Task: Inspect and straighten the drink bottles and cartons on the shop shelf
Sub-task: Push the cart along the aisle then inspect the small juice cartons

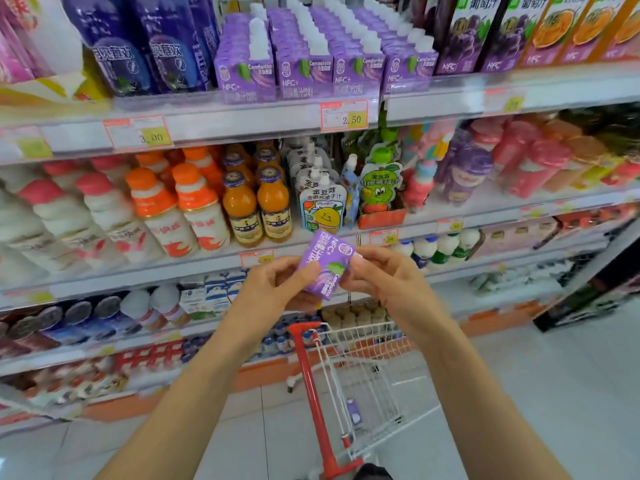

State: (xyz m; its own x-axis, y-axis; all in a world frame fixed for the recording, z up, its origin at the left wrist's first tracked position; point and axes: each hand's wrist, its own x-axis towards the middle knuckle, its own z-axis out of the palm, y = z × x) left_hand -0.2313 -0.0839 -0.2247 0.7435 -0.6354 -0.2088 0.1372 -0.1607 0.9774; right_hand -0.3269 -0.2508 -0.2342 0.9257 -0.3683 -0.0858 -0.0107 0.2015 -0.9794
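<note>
I hold a small purple juice carton [323, 263] in front of the middle shelf, turned on its side with the label tilted. My left hand [273, 289] grips its left edge and underside with curled fingers. My right hand [381, 275] pinches its right edge. On the upper shelf [242, 116] stand rows of matching purple cartons [301, 64] with white caps, facing forward.
Tall purple and orange juice cartons [519, 32] fill the upper right, blue pouches [138, 46] the upper left. Orange-capped bottles [180, 209], orange juice bottles [256, 206] and spout pouches [322, 202] line the middle shelf. A red-handled wire trolley [346, 382] stands below my arms.
</note>
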